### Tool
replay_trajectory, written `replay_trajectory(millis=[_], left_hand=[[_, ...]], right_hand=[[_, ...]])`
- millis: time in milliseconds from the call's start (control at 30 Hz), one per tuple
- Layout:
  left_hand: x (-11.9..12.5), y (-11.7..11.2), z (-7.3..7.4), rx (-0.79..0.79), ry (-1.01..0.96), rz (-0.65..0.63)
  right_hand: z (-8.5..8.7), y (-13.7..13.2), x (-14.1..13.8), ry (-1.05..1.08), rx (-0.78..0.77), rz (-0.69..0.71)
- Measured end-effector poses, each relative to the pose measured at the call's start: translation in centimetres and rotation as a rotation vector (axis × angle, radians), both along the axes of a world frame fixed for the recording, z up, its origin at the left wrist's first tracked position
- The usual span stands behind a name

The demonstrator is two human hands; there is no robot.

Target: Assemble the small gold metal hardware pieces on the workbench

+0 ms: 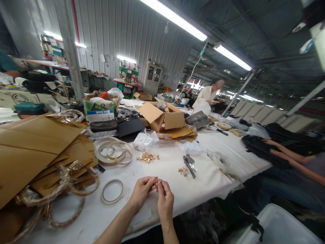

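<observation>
My left hand [142,191] and my right hand [164,198] meet over the near edge of the white table, fingertips pinched together. Between them is a small gold-coloured metal fitting [155,182], mostly hidden by the fingers. Beyond the hands lies a pile of similar gold metal fittings [147,157]. A smaller group of these fittings [183,172] rests to the right, beside a dark hand tool [190,166] whose kind I cannot make out. Left of my hands a roll of tape [112,191] lies flat.
Brown bag panels [38,145] with plastic-wrapped handles [67,222] cover the table's left side. Rolls of pale strip [113,150], an open cardboard box [162,117] and crumpled plastic [146,139] stand farther back. At right, another person's arms [286,154] reach onto black material; a pale bin [281,227] stands below.
</observation>
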State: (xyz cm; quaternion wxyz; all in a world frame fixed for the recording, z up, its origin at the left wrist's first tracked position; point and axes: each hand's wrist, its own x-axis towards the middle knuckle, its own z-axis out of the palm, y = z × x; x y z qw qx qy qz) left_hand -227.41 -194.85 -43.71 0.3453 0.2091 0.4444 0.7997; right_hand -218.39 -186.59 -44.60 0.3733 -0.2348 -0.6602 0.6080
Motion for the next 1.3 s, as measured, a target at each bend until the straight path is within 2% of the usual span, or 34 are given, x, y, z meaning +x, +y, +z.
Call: replay_trajectory(millis=[167, 300, 400, 600, 900, 1000, 1067, 1200, 1300], left_hand=[[0.2, 0.0, -0.1, -0.026, 0.050, 0.133], [0.3, -0.2, 0.2, -0.055, 0.094, 0.142], [0.2, -0.3, 0.3, -0.072, 0.100, 0.140], [0.3, 0.0, 0.2, -0.149, 0.141, 0.201], [0.3, 0.4, 0.0, -0.279, 0.313, 0.230], [0.3, 0.4, 0.0, -0.289, 0.326, 0.189], [0.6, 0.3, 0.1, -0.283, 0.317, 0.191], [1.3, 0.0, 0.4, -0.335, 0.363, 0.230], [1.7, 0.0, 0.5, -0.362, 0.400, 0.212]], right_hand=[[0.0, 0.6, -0.1, 0.065, -0.200, 0.094], [-0.2, 0.9, -0.2, 0.112, -0.302, 0.126], [-0.4, 1.0, 0.0, 0.086, -0.274, 0.139], [-0.2, 1.0, 0.1, -0.014, -0.121, 0.178], [0.3, 0.1, -0.5, -0.025, -0.092, 0.046], [0.1, 0.4, -0.6, 0.046, -0.147, 0.053], [-0.3, 0.9, -0.7, 0.129, -0.239, 0.062], [-1.1, 3.1, -0.7, 0.282, -0.392, -0.025], [-1.0, 6.7, -0.5, 0.278, -0.318, -0.228]])
